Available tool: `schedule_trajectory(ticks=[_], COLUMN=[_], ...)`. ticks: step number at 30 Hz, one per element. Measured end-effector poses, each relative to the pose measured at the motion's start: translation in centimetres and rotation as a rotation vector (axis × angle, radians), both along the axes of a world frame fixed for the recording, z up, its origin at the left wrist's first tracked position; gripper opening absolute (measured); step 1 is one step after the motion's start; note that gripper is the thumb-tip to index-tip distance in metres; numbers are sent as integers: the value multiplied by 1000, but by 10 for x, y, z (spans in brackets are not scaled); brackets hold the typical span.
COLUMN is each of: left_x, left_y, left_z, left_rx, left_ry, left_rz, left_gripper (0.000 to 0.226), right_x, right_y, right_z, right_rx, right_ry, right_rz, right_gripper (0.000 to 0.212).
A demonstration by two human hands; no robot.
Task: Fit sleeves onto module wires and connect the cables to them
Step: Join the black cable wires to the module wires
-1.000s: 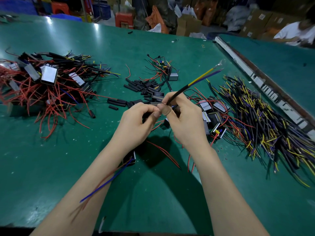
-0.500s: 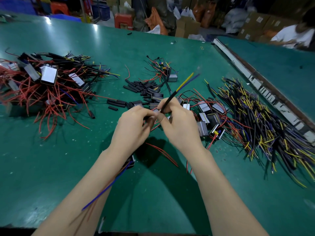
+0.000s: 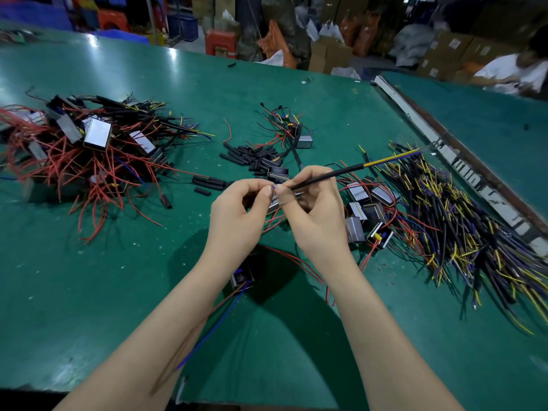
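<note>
A thin black-jacketed cable (image 3: 326,177) with yellow and blue cores showing at its far end slants up and to the right above the green table top (image 3: 89,292). The right hand (image 3: 314,209) pinches its near end between thumb and forefinger. The left hand (image 3: 240,215), fingers curled, meets it thumb to thumb and pinches something small at the joint, where a speck of blue wire shows; what else it holds is hidden by the fingers. Below the left wrist a small black module (image 3: 241,275) hangs or lies with a blue wire (image 3: 207,333) and red wires trailing along the forearm; whether it touches the table cannot be told.

Just beyond the hands lies a scatter of short black tubular sleeves (image 3: 249,155), and to their right a cluster of silver-faced box modules (image 3: 367,203) with red leads. Further right spreads a large heap of black cables with yellow and blue ends (image 3: 462,226). Well apart at the far left sits a tangled pile of modules with red wires and black cables (image 3: 89,149). A person in a white top (image 3: 516,69) is at the adjoining table.
</note>
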State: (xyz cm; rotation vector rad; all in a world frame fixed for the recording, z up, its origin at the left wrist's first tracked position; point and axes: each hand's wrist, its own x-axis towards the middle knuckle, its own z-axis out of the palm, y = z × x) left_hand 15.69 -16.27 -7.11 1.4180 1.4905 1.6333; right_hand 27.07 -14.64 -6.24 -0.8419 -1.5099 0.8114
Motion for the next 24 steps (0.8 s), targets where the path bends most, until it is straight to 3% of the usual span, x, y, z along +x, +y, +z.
schedule_trajectory(ticks=[5, 10, 14, 24], left_x=[1, 1, 3, -2], left_y=[-2, -4, -4, -1], left_z=[1, 3, 4, 1], left_rx=[51, 74, 65, 158], left_ry=[-90, -176, -221, 88], left_rz=[-15, -85, -123, -22], left_gripper=[21, 22, 23, 31], right_x=[0, -1, 1, 3], right_y=[1, 3, 4, -2], right_z=[2, 8, 9, 8], right_rx=[-84, -192, -181, -12], right_ry=[21, 177, 144, -124], right_rz=[68, 134, 120, -47], right_gripper=[31, 37, 41, 39])
